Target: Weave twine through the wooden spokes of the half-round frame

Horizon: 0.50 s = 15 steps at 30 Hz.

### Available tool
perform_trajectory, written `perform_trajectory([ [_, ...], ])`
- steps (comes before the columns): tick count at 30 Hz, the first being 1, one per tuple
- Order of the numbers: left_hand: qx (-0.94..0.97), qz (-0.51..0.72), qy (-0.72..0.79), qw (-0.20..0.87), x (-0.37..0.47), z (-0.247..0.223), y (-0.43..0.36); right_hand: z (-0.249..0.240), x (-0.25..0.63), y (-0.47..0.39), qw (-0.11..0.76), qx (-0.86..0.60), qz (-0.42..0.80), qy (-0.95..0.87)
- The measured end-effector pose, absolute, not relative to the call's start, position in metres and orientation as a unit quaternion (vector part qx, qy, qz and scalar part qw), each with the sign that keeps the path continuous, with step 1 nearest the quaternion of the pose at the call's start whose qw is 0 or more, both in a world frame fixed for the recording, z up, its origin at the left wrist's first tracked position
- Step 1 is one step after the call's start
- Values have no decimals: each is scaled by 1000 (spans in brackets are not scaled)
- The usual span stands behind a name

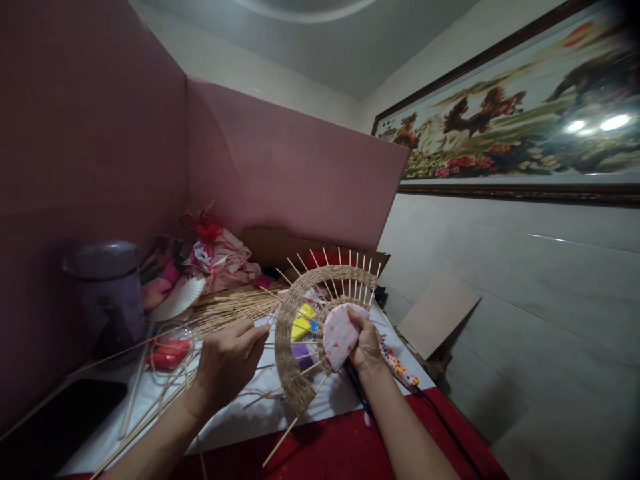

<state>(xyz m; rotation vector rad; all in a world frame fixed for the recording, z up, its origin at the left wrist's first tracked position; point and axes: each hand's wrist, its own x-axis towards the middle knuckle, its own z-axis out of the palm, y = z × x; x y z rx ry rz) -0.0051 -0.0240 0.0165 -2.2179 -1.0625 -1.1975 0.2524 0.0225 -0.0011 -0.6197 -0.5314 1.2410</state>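
In front of me is a half-round woven fan point(295, 320), a brown braided band with thin pale sticks spreading out past its edge. At its middle lies a white cloth pad point(343, 333) with small red prints. My right hand point(366, 339) is closed on this inner part, thumb over the pad, holding the fan up above the table. To the left of the band, my left hand point(233, 357) is closed in a pinch close to the stick tips. Whatever its fingers hold is too small to make out.
Long thin sticks point(225, 303) lie across the white-and-red table covering point(345, 440). At left stand a purple tumbler point(107, 300) and a dark phone-like slab point(65, 423); a red packet point(170, 352) is nearby. Behind are pink cloth point(233, 260) and a pink panel point(290, 173).
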Motion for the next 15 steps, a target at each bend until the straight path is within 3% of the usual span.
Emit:
perform_trajectory([
  [11, -813, -387, -425, 92, -4, 33, -34, -3, 254, 24, 731, -281, 573, -241],
  [15, -796, -426, -429, -38, -6, 34, -32, -5, 254, 25, 742, -269, 564, -245],
])
